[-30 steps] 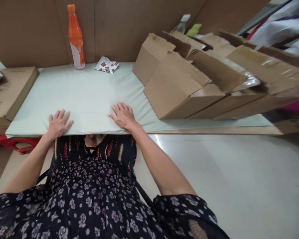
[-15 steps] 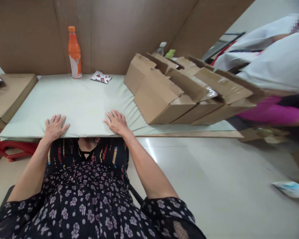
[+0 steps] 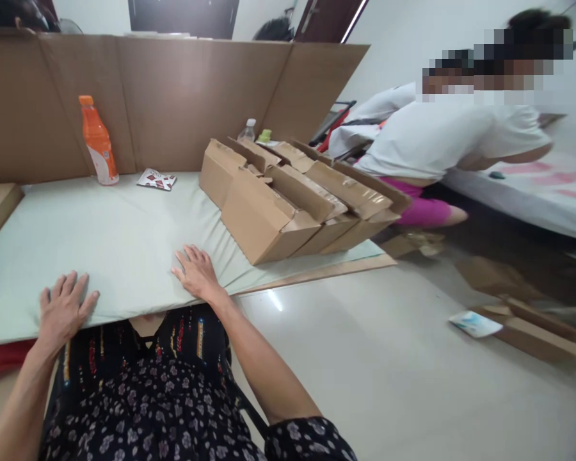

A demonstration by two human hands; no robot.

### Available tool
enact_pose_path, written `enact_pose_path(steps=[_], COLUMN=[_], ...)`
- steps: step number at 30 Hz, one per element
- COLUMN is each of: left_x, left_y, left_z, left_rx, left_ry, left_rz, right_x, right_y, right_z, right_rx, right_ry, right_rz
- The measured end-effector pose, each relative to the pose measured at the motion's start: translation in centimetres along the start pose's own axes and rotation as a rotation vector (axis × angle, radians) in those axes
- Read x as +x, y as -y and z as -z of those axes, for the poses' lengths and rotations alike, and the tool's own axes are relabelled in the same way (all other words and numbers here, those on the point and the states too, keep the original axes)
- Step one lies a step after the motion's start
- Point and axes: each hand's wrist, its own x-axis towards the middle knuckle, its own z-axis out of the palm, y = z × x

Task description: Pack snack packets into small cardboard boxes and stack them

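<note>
I'm resting my left hand point(image 3: 63, 307) at 9 and my right hand point(image 3: 195, 272) at 3, palms down on the cloth point(image 3: 125, 230); the clock centre is sitting midway between them. The cloth is lying under both, running up toward 12 over the table point(image 3: 345, 270).

Doing this well, I'm judging, is coming down to light, even weight: pressing straight down, not dragging. Creases are showing past my right hand toward the boxes point(image 3: 269, 211), which are sitting on the cloth at 2, apart from my fingers. Tugging toward 6 would be risking bunching the cloth and shifting them. Bottle point(image 3: 100, 144) is standing just before 12, packet point(image 3: 156, 180) lying just past 12, both well apart from my hands.

Pose: left fingers are spreading, aiming 11 to 1, thumb splaying toward 2, pinching nothing. Right fingers are parting a bit less, pointing 11 to 12, thumb sticking out toward 9, also pinching nothing. Left forearm point(image 3: 29, 378) is coming in from 7, right forearm point(image 3: 259, 349) from 5. Wrists are lying about at the cloth's near edge. How hard I'm pressing, I'm not able to tell.
</note>
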Motion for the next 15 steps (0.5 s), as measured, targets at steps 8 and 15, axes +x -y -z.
enact_pose_path(steps=[8, 15], left_x=[-0.1, -0.3], left_y=[0.3, 0.3], left_z=[-0.9, -1.2], left_rx=[0.014, 0.004], left_ry=[-0.016, -0.056], left_rz=[-0.001, -0.006], right_x=[-0.1, -0.2], right_y=[-0.2, -0.1], right_z=[-0.3, -0.3], right_rx=[0.023, 0.023], right_ry=[0.003, 0.011], right_rz=[-0.005, 0.004])
